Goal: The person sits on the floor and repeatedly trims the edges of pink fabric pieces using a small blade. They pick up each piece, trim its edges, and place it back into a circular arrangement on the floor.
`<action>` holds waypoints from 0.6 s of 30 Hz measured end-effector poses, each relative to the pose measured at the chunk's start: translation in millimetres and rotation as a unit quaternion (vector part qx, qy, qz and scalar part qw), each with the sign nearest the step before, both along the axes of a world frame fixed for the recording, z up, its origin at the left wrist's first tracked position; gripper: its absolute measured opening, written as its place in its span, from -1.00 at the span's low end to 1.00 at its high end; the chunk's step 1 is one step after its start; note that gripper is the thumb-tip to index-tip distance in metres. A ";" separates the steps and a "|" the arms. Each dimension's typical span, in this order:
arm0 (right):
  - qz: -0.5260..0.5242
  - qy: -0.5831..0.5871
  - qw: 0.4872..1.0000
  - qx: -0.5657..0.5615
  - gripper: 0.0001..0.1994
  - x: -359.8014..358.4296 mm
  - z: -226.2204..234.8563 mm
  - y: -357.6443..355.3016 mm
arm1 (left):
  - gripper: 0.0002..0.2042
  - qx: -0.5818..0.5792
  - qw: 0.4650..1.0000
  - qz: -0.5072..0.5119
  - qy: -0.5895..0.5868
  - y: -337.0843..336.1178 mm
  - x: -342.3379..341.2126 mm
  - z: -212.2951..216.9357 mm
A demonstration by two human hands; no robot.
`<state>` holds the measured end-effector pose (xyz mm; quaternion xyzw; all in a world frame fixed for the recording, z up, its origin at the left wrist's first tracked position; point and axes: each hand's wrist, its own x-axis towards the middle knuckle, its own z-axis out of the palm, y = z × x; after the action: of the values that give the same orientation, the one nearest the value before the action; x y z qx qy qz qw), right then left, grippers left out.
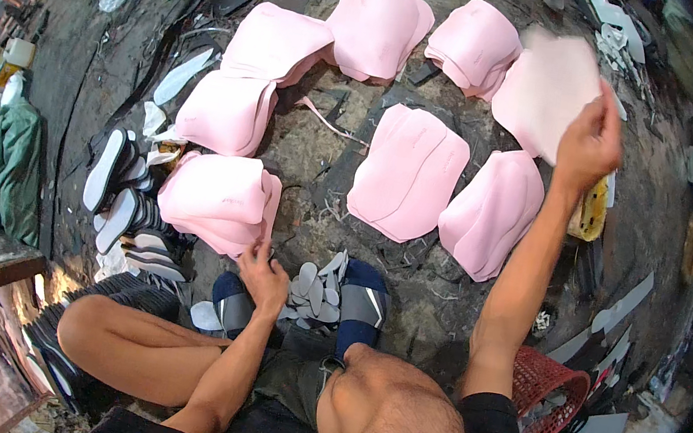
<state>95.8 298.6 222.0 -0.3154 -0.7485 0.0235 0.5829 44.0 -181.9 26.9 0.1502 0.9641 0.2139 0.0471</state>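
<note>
My right hand [589,144] is raised at the right and grips a pale pink foam sheet [547,90] by its edge, above the ground. My left hand [265,278] is low, between my knees, fingers resting at the near edge of a stack of pink foam sheets [220,199]. Beside it lies a small pile of grey sole-shaped cutouts [317,288] between my two dark slippers [361,303]. More pink stacks lie around: two in the middle [410,172] [493,211], others farther off [379,26] [475,47] [273,42] [227,111].
Black-and-white slipper soles [122,203] are piled at the left. A red plastic basket [547,395] sits by my right elbow. A yellow object [591,211] lies under my right wrist. Grey offcuts [621,308] and scraps litter the dark dirty floor; green sacks [5,155] stand far left.
</note>
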 end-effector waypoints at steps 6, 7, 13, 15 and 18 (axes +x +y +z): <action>0.115 -0.181 0.973 0.091 -0.75 20.0 -18.0 -77.0 | -0.49 -0.017 0.999 -0.035 0.001 -16.6 -7.6 -15.9; 0.143 -0.193 0.969 0.052 -0.74 25.0 -46.8 -100.9 | -0.53 0.014 0.999 -0.037 0.007 -20.9 -5.9 -17.9; 0.373 -0.348 0.843 -0.171 -0.71 57.5 -167.1 -263.5 | -0.73 0.077 0.989 -0.002 -0.125 -29.7 -5.8 -0.7; 0.374 -0.296 0.815 -0.329 -0.68 62.9 -166.7 -293.5 | -0.80 0.176 0.977 -0.007 -0.119 -8.8 -1.6 9.7; 0.342 -0.122 0.637 -0.680 -0.71 54.4 -171.7 -307.5 | -0.68 0.370 0.877 -0.002 -0.305 33.3 4.5 27.2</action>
<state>150.1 -9.0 50.3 -0.3445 -0.6396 0.6848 0.0577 48.5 -148.6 54.1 0.0861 0.7518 0.5905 0.2805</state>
